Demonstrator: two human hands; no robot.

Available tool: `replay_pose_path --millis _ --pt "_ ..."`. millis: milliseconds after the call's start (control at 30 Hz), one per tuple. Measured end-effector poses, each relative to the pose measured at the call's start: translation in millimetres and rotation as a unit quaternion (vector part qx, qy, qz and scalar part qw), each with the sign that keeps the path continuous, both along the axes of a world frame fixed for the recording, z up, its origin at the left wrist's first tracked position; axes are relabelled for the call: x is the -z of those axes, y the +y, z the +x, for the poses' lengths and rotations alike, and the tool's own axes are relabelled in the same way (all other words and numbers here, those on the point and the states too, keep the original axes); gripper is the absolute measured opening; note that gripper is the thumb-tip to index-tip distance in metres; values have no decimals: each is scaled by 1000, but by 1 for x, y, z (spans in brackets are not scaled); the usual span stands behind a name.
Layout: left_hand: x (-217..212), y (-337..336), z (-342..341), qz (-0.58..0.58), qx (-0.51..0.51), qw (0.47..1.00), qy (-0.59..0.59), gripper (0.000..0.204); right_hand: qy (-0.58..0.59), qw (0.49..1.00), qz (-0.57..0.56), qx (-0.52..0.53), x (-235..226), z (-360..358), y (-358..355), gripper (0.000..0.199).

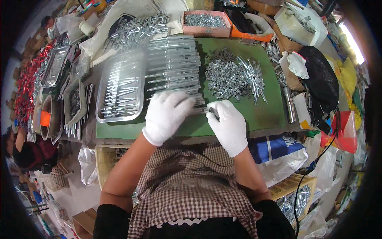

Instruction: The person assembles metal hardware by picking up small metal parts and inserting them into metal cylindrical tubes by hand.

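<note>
Crowded workshop of metal hardware, with a matte green mat (270, 115) across the bench. At far left, a tangled heap of glossy red pieces (30, 89); then a clear, smooth, round-cornered plastic tray (139, 101) lined with slim metal rods (121, 89). Next, the left hand (169, 113) in a white knit glove, fingers bent loosely downward over the near end of a column of silvery tubular assemblies (181, 71); too blurred there to tell whether gripping anything. Just right of those fingers, on the mat's near side, a slim metal sleeve (201, 111), right end between thumb and bent forefinger of the right hand (229, 125), likewise gloved, nearly closed in a pinch. Probably stiff, light enough for fingertips, hard to damage, yet slick against knit fabric; best held around the barrel, near mid-length. Beyond, a knobbly mound of small shiny fittings (225, 79), long straight bolts (252, 79), and finally a limp black mesh bag (318, 77).
</note>
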State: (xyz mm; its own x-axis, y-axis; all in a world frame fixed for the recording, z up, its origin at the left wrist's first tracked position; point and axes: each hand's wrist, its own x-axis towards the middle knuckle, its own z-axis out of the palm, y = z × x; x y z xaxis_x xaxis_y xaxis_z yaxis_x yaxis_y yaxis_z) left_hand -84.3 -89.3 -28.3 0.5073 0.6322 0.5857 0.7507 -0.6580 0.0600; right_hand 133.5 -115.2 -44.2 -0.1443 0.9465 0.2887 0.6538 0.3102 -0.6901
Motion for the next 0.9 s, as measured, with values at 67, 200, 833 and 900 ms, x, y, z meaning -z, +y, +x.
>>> replay_pose_path --millis 67,200,833,900 --pt "0 -12 6 -65 7 997 41 28 -1 1000 3 -2 0 1 0 22" --pt "-2 -28 19 -104 -66 991 60 26 -7 1000 19 -5 -4 13 -7 22" --pt "-27 -31 26 -144 85 986 -12 38 315 900 -300 14 -33 32 -32 29" --pt "-23 -32 27 -181 68 980 -38 36 280 925 -258 16 -25 33 -30 26"
